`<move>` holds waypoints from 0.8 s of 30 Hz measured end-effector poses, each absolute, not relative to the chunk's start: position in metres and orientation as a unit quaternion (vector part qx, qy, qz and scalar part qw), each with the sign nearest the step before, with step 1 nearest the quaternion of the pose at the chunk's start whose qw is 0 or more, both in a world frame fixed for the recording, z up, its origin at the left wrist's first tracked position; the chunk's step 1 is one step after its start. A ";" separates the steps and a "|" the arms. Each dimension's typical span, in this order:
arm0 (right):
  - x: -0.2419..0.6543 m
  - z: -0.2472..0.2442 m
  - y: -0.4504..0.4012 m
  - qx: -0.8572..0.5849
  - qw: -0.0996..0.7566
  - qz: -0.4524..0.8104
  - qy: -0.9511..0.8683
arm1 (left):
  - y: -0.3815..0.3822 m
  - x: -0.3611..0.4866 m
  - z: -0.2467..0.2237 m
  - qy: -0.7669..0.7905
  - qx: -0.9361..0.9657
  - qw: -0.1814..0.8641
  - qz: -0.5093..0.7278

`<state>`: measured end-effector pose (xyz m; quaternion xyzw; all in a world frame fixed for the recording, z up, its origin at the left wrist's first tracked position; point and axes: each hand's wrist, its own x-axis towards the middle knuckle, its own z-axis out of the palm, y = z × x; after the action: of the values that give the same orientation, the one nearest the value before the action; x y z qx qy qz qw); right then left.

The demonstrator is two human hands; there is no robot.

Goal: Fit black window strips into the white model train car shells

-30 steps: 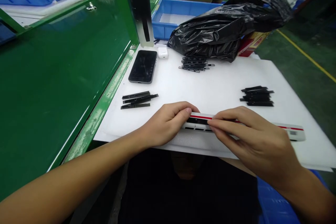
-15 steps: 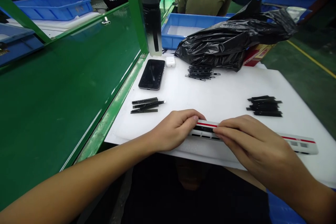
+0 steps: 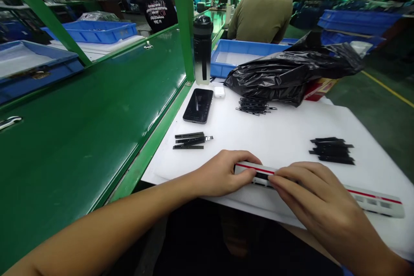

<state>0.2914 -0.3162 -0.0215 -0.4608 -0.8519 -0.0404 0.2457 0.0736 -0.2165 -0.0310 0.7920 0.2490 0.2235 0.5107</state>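
My left hand (image 3: 223,174) and my right hand (image 3: 310,194) both grip a long white plastic strip (image 3: 375,201) with a red stripe and dark window slots. The left hand holds its near end, and the right fingers lie across it a little further along. Between them a black insert (image 3: 262,176) shows in the strip, and the hands hide much of the strip. On the white foam sheet (image 3: 284,136) lie loose black plastic strips (image 3: 189,141) to the left, a stack of black strips (image 3: 332,151) to the right, and a tangled bunch of black pieces (image 3: 255,106) further off.
A black smartphone (image 3: 198,105), white earbud case (image 3: 219,92) and water bottle (image 3: 203,49) stand at the far left of the sheet, beside a green panel (image 3: 97,108). Behind are a black plastic bag (image 3: 284,73), a blue tray (image 3: 239,58) and a seated co-worker (image 3: 260,19).
The whole view has tilted up and shifted, showing more of the room behind. Both hands stay on the white strip, with no visible change in their hold.
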 end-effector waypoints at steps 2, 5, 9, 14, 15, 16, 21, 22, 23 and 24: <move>0.295 -0.022 -0.315 -0.480 0.254 -0.026 -0.839 | -0.216 0.073 -0.030 0.241 0.798 0.506 0.221; 0.305 -0.021 -0.313 -0.555 0.242 0.001 -0.796 | -0.217 0.072 -0.030 0.231 0.806 0.500 0.216; 0.319 -0.012 -0.306 -0.604 0.153 0.123 -0.772 | -0.218 0.072 -0.030 0.226 0.812 0.495 0.211; 0.317 -0.007 -0.304 -0.594 0.125 0.170 -0.776 | -0.220 0.071 -0.030 0.223 0.820 0.483 0.212; 0.316 -0.008 -0.305 -0.588 0.130 0.161 -0.782 | -0.220 0.070 -0.029 0.220 0.823 0.479 0.210; 0.315 -0.010 -0.307 -0.581 0.139 0.150 -0.788 | -0.221 0.070 -0.029 0.215 0.828 0.475 0.208; 0.322 -0.017 -0.314 -0.541 0.177 0.090 -0.818 | -0.222 0.069 -0.026 0.181 0.852 0.451 0.192; 0.324 -0.016 -0.315 -0.539 0.172 0.087 -0.820 | -0.222 0.069 -0.026 0.173 0.855 0.451 0.189; 0.327 -0.015 -0.315 -0.537 0.165 0.090 -0.822 | -0.222 0.069 -0.026 0.164 0.857 0.451 0.187; 0.329 -0.013 -0.316 -0.536 0.155 0.096 -0.824 | -0.221 0.068 -0.026 0.155 0.858 0.452 0.186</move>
<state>0.3295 -0.3158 -0.0128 -0.5360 -0.8243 0.0960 0.1553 0.0684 -0.2212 -0.0256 0.8584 0.1546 0.1862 0.4523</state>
